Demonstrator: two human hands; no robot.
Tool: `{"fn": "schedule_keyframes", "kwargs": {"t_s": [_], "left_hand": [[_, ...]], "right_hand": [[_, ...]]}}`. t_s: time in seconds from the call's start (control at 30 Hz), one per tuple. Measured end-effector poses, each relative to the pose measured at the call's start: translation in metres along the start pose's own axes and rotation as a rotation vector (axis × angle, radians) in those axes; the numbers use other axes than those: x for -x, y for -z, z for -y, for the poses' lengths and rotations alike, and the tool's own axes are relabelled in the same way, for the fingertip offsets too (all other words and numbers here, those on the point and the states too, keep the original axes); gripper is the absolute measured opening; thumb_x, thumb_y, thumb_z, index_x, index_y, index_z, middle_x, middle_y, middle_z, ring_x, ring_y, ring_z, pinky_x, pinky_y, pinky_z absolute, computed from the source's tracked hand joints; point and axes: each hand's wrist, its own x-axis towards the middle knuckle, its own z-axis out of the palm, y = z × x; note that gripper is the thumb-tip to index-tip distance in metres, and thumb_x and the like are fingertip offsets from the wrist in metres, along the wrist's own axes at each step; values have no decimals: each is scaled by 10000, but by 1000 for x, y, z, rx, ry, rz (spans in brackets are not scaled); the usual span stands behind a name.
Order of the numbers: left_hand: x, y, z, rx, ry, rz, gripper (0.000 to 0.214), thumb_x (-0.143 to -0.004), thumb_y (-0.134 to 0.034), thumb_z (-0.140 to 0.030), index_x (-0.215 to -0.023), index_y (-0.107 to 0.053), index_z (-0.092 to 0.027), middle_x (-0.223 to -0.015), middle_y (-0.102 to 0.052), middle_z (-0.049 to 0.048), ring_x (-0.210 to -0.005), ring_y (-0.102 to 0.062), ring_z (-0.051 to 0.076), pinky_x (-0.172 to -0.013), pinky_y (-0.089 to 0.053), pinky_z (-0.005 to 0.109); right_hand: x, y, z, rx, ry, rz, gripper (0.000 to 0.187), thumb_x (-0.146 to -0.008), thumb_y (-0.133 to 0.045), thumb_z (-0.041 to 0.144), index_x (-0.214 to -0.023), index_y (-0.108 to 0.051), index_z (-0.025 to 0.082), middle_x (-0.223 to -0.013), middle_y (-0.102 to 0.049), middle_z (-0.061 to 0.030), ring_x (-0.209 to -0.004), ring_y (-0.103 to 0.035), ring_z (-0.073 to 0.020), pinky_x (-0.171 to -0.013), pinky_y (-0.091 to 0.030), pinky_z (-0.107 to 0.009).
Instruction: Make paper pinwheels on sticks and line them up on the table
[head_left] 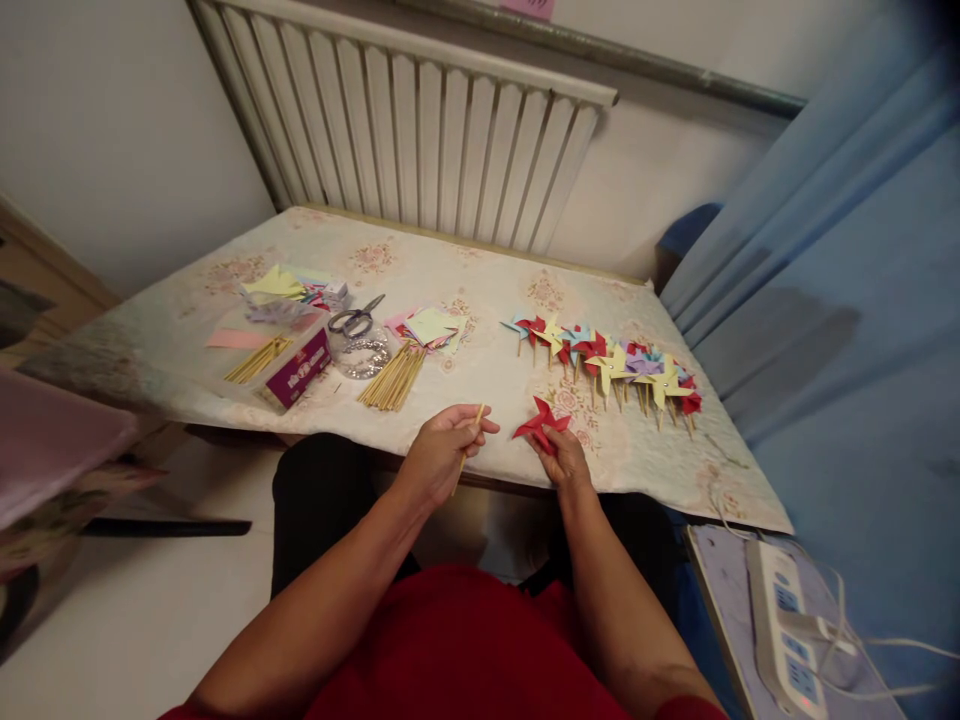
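Note:
My left hand is closed around a thin wooden stick that pokes up past the fingers. My right hand pinches a red paper pinwheel at the table's near edge. The two hands are a short way apart above the front edge of the table. A row of finished pinwheels on sticks in red, yellow, blue and purple lies to the right of my hands. A bundle of loose sticks lies left of my left hand.
Scissors, a clear round container, stacks of coloured paper squares, a purple box and more sticks lie at the left. A radiator stands behind the table. A power strip lies lower right beside a blue curtain.

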Motion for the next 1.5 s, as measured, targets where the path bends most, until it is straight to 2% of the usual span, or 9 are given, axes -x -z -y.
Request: {"fn": "schedule_keyframes", "kwargs": {"t_s": [0.33, 0.83, 1.5], "left_hand": [[1, 2, 0, -31, -24, -10, 190, -685, -682, -181, -853, -645, -101, -743, -675, 65, -585, -473, 65, -539, -290, 204], [2, 5, 0, -15, -35, 27, 148, -719, -688, -235, -761, -605, -119, -671, -640, 45, -516, -422, 50, -470, -217, 194], [3, 5, 0, 2, -2, 11, 184, -694, -696, -214, -814, -604, -111, -664, -615, 34, -480, -360, 29, -431, -177, 177]], "right_hand": [[0, 1, 0, -11, -8, 0, 271, -653, -768, 149, -895, -662, 205, -878, -742, 1, -822, -700, -166, -978, -522, -446], [-1, 2, -2, 2, -6, -22, 264, -638, -765, 145, -870, -658, 214, -845, -736, 17, -790, -696, -152, -951, -539, -421], [2, -2, 1, 14, -10, -39, 252, -635, -769, 142, -849, -656, 214, -809, -724, 23, -771, -688, -149, -997, -512, -458]]}}
